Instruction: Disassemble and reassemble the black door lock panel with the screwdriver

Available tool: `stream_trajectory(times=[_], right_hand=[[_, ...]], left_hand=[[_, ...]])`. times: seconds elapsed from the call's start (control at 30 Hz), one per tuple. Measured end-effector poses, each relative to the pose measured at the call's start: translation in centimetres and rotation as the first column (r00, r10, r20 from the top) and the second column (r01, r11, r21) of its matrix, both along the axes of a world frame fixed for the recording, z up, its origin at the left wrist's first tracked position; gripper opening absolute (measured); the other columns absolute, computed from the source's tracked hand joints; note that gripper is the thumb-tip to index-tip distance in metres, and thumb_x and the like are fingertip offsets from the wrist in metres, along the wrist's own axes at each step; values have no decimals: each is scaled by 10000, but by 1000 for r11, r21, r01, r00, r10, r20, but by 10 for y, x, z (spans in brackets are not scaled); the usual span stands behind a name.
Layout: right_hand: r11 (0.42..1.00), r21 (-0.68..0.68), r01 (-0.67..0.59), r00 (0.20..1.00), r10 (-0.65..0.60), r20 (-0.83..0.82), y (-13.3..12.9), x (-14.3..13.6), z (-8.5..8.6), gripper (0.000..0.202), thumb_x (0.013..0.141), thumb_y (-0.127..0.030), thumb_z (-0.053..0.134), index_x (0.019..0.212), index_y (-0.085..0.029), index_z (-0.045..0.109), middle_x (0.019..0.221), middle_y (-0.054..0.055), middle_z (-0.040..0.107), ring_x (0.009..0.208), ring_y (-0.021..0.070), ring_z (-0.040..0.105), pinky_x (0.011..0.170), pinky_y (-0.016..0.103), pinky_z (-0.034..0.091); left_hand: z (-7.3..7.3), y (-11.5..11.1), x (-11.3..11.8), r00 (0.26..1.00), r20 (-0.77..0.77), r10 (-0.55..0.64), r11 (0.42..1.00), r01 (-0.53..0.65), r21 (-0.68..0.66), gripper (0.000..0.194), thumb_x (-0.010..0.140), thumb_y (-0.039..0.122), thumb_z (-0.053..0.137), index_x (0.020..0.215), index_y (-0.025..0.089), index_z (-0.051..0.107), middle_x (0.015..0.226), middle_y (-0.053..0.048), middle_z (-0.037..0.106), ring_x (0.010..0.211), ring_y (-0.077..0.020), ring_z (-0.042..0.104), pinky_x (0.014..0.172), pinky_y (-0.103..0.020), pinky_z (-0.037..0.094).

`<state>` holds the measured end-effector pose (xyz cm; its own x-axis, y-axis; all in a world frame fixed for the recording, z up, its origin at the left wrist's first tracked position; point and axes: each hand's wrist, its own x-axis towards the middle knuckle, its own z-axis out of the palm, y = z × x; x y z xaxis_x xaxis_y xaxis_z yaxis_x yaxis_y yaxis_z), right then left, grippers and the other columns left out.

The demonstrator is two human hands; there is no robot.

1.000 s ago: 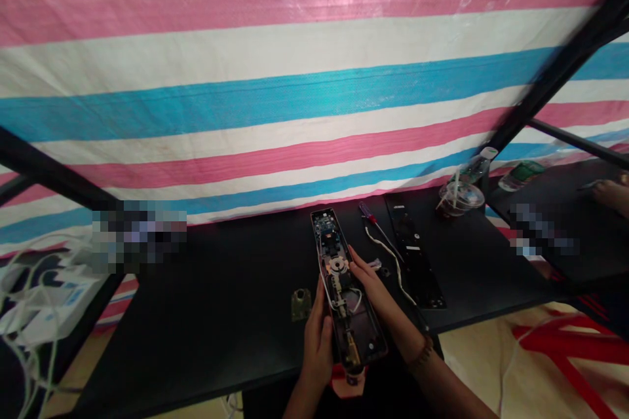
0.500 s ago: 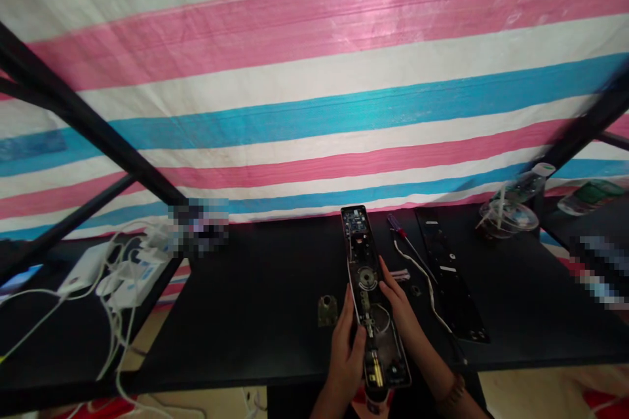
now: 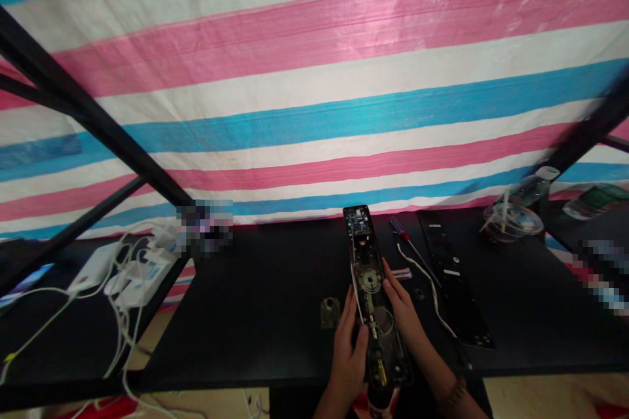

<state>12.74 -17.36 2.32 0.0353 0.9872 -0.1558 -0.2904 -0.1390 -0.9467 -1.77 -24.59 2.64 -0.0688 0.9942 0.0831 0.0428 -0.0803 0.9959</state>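
Note:
Between my hands is a long black electronic door lock housing (image 3: 364, 255), its open side up. A blue circuit board fills its far end, a round part sits midway and a brass-coloured cylinder lies near the close end. My left hand (image 3: 350, 347) grips the left edge, thumb on the rim. My right hand (image 3: 403, 306) is closed along the right edge, fingers on the side. The fingertips under the housing are hidden. A small plate with a round hole (image 3: 329, 312) rests just left of my left hand.
Right of the housing lie a screwdriver (image 3: 403, 236), a white cable (image 3: 428, 278), a small dark part (image 3: 419, 294) and a long black panel (image 3: 457, 288). A plastic cup (image 3: 511, 221) stands at the back right. White cables and a power strip (image 3: 145, 278) crowd the left.
The whole view has shifted slightly, moving everything a little to the right. Both hands keep their hold on the housing, which lies at nearly the same angle.

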Motion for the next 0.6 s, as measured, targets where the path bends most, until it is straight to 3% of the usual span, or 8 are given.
stream_trajectory(times=[0.3, 0.43, 0.6], right_hand=[[997, -68, 25, 1000, -24, 14, 15, 1, 0, 658, 713, -651, 714, 1267, -301, 658, 1381, 20, 594, 1390, 306, 435, 1194, 502, 256], [997, -80, 8, 999, -4, 41, 24, 9, -2, 553, 691, -575, 733, 1164, -288, 726, 1360, 30, 608, 1397, 314, 422, 1209, 502, 198], [992, -122, -40, 998, 46, 43, 26, 13, 0, 498, 716, -496, 715, 1165, -280, 725, 1306, 35, 648, 1361, 315, 472, 1195, 512, 229]], left_hand=[[0, -1, -3, 994, 110, 8, 997, 0, -75, 584, 952, 541, 439, 1421, 202, 519, 1501, -103, 475, 1420, -265, 390, 1208, -435, 240], [1, -2, -3, 991, 132, 2, 997, 9, -80, 582, 958, 536, 431, 1429, 202, 507, 1500, -97, 481, 1421, -261, 389, 1204, -435, 247], [3, -2, -2, 991, 131, -19, 998, 26, -56, 557, 974, 507, 408, 1440, 213, 492, 1506, -91, 475, 1424, -256, 383, 1204, -435, 246]])
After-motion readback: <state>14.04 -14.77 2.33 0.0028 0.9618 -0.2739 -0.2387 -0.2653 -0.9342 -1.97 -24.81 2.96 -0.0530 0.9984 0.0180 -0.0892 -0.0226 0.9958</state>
